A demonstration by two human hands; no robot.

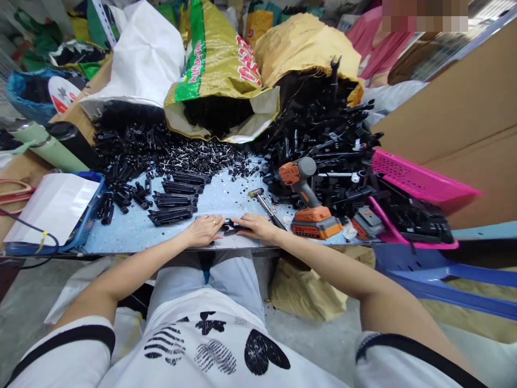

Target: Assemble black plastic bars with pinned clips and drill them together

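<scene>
My left hand (204, 230), with a ring on one finger, and my right hand (257, 226) meet at the near edge of the table. Between them lies a long black plastic part (230, 227), each hand gripping one end; its ends are hidden under my fingers. Just left of my hands are several similar black parts (173, 199), stacked in a row. Beyond my right hand rests a small hammer (266, 207). An orange and black cordless power tool (302, 194) stands on its battery further right.
Black parts and small pins (202, 156) heap along the back, below a white sack (141, 59), a green-gold sack (218, 59) and a yellow sack (307, 46). A pink basket (424, 180) stands right, a blue tray (95, 202) left. Another person's pink sleeve (367, 37) shows behind.
</scene>
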